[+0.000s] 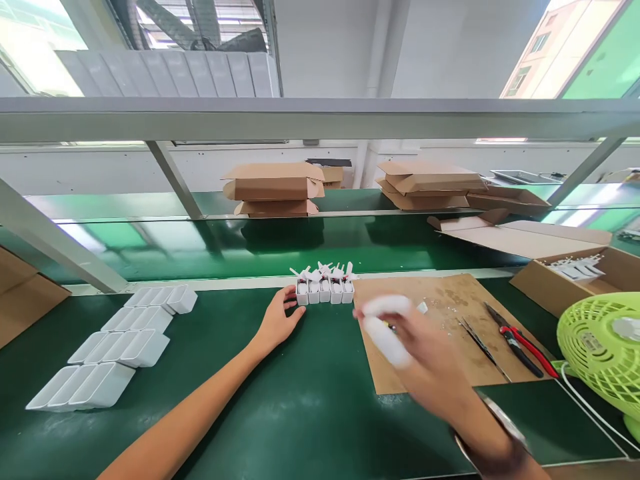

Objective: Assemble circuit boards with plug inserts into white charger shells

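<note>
My left hand point(278, 319) rests at the left end of a row of small white cases point(325, 291), its fingertips against the end one and its thumb apart from the fingers. White pieces with thin projecting arms stick up from these cases. To the right, my right hand point(420, 347) is smeared by motion above the edge of a brown cardboard sheet point(400, 380). White coverings point(387, 333) wrap two of its fingers. Whether that hand holds anything is not clear from the blur.
Stacked white trays point(105, 383) stand in rows at left. Tweezers point(483, 347) and red-black pliers point(520, 343) lie on the cardboard. A green fan point(600, 340) and an open carton point(540, 287) with white parts are at right. Flat cartons point(275, 183) sit behind, beneath a metal beam point(320, 123).
</note>
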The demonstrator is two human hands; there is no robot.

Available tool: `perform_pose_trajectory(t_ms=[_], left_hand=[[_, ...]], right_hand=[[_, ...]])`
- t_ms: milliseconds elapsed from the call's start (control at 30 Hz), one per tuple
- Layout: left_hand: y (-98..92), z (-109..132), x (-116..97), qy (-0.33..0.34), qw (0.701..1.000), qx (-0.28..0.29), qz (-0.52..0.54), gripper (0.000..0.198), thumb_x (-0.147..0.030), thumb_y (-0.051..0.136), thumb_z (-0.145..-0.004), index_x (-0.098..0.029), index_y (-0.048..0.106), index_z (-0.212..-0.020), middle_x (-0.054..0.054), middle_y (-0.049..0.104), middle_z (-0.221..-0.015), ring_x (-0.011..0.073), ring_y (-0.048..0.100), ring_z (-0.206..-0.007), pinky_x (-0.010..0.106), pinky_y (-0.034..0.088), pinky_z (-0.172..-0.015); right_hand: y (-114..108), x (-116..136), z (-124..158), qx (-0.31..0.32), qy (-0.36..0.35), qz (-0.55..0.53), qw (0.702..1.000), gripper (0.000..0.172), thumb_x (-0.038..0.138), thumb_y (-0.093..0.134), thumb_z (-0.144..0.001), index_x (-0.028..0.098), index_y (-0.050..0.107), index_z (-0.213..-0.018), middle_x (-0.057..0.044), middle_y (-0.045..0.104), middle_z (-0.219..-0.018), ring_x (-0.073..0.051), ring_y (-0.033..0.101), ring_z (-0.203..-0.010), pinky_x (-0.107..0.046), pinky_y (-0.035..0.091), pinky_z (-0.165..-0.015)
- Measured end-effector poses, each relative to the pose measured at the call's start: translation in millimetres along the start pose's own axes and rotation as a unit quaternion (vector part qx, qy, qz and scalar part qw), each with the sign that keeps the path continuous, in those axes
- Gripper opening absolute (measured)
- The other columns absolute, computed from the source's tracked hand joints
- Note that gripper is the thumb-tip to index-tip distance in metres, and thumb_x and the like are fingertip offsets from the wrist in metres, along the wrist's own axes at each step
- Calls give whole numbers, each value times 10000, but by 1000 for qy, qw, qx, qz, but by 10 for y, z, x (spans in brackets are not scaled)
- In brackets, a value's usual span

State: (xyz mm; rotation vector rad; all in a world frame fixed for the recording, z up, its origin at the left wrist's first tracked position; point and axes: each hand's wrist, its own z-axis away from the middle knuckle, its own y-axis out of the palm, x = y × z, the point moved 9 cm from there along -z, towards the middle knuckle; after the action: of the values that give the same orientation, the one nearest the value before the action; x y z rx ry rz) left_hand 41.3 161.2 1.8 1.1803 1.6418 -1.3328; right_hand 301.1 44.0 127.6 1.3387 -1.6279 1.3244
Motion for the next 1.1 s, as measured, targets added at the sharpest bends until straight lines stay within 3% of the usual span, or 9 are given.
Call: perform_pose_trajectory(t_ms=[133, 267, 433, 600, 700, 833, 933, 1000, 1100], left_hand=[[58, 38, -59, 14, 1000, -28, 0, 541, -206, 692, -801, -173, 527, -1314, 142, 633, -1294, 255, 670, -1161, 478, 574, -1019], [62, -59, -50, 17, 998, -54, -5, 582, -193, 721, -768, -171, 528, -1317, 149, 646, -1275, 270, 689, -1111, 482, 590, -974], [-60, -480, 32, 9, 995, -98, -10, 630, -207, 719, -784, -178, 484, -1367, 181, 587, -1395, 309, 643, -1223, 518, 523, -1066], [-205, -993, 180, -10, 994, -110, -13, 704, -191, 698, -795, -164, 401, -1433, 217, 544, -1452, 333, 556, -1357, 520, 482, -1109], [-288, -1082, 206, -10, 994, -106, -28, 731, -214, 695, -806, -169, 377, -1463, 237, 512, -1486, 350, 513, -1402, 532, 468, -1117], [-443, -768, 48, 41, 992, -95, -74, 690, -262, 705, -786, -169, 462, -1426, 211, 506, -1503, 352, 489, -1419, 557, 394, -1176], [-704, -369, -123, 91, 985, -78, -125, 619, -280, 728, -752, -218, 563, -1345, 142, 558, -1473, 335, 455, -1448, 543, 362, -1205], [-998, -114, -226, 124, 964, -77, -222, 547, -275, 701, -768, -218, 600, -1302, 150, 562, -1470, 363, 394, -1486, 595, 339, -1201], [-1617, 150, -242, 111, 896, -118, -414, 398, -268, 639, -805, -187, 652, -1194, 211, 559, -1455, 433, 372, -1480, 679, 359, -1139]], right_hand=[[294, -601, -584, 39, 66, 263, 962, 91, 258, 583, -856, 213, 574, -934, -118, 644, -966, -328, 617, -927, -468, 508, -869], [453, -1023, -977, 44, 89, 272, 957, 140, 214, 543, -802, 196, 549, -941, -109, 645, -894, -307, 634, -814, -424, 526, -760], [702, -1111, -1438, 14, 63, 242, 968, 231, 176, 526, -748, 164, 549, -978, -137, 644, -1020, -291, 648, -889, -395, 545, -791], [966, -1169, -1957, 5, 33, 209, 977, 241, 138, 546, -712, 187, 556, -948, -79, 654, -983, -243, 657, -931, -354, 553, -857], [1040, -1187, -2072, 5, 26, 195, 980, 230, 134, 533, -718, 205, 563, -935, -81, 663, -1001, -246, 670, -978, -390, 560, -916], [1048, -1114, -1887, 20, -4, 175, 984, 282, 178, 526, -757, 221, 577, -1032, -113, 634, -1215, -272, 632, -1164, -483, 515, -1051], [864, -1073, -1622, 34, -26, 163, 986, 375, 251, 549, -796, 230, 567, -1170, -118, 578, -1357, -295, 591, -1248, -546, 458, -1120], [631, -1086, -1458, 40, -23, 169, 984, 407, 303, 578, -808, 228, 569, -1208, -131, 572, -1380, -322, 584, -1265, -571, 443, -1129], [197, -1109, -1245, 28, 13, 191, 981, 414, 366, 634, -812, 218, 604, -1197, -157, 604, -1354, -362, 594, -1263, -565, 458, -1111]])
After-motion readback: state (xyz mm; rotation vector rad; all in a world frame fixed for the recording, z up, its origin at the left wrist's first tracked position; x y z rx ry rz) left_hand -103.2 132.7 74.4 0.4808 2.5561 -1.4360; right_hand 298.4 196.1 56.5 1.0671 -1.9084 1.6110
